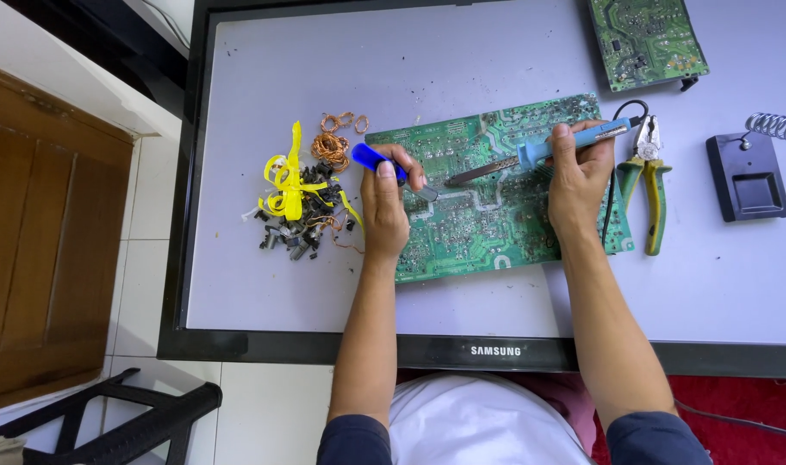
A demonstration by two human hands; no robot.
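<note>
A large green circuit board (487, 232) lies solder side up on a pale flat panel (462, 293). My left hand (384, 202) grips a blue-handled tool (371, 158) whose metal tip rests on the board near its middle. My right hand (578, 176) holds a blue soldering iron (539, 153), its dark tip pointing left and meeting the other tool's tip on the board.
A pile of removed dark components, yellow tape and copper wire coils (311, 194) sits left of the board. Green-and-yellow pliers (649, 176) lie to the right, beside a black soldering stand with a coil (750, 172). A second green board (647, 39) is at the top right.
</note>
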